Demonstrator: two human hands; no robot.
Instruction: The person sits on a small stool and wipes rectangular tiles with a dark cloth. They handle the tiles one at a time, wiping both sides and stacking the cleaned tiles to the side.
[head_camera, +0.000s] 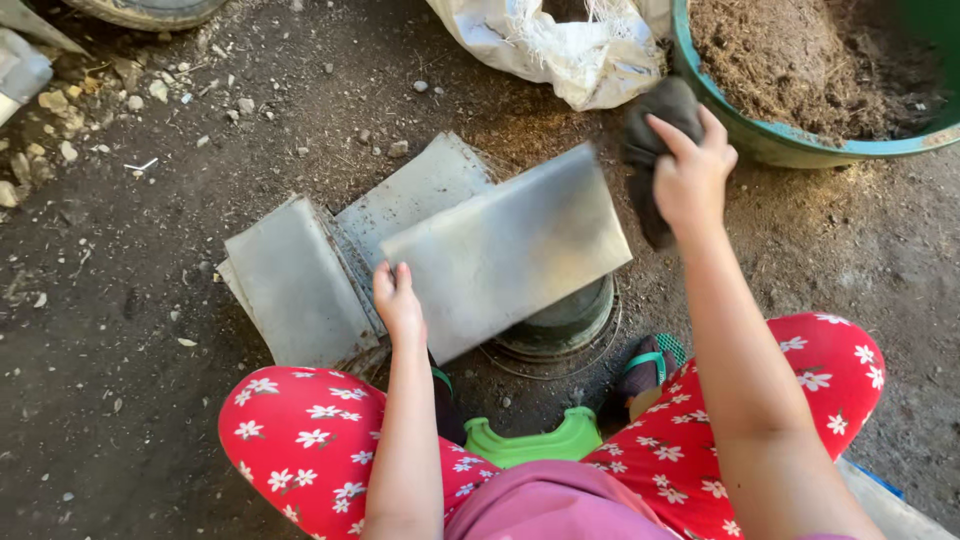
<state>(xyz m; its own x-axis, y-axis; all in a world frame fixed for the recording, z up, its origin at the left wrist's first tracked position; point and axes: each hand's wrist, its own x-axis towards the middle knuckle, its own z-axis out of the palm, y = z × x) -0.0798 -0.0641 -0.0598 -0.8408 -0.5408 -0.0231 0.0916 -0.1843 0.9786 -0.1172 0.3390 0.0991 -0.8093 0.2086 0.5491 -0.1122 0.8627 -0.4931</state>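
Observation:
My left hand (397, 298) grips the near left corner of a grey rectangular tray (505, 245), holding it tilted over a round metal container (565, 320) on the ground. My right hand (690, 175) is raised to the right of the tray and clutches a dark cloth (650, 140). Two more grey trays lie on the dirt: one (295, 285) to the left of my hand, another (415, 190) behind it, partly under the held tray.
A green basin (800, 145) of brown soil stands at the top right, a white sack (560, 50) beside it. I sit on a green stool (525, 445), knees in red flowered trousers. Stones and debris lie at the top left.

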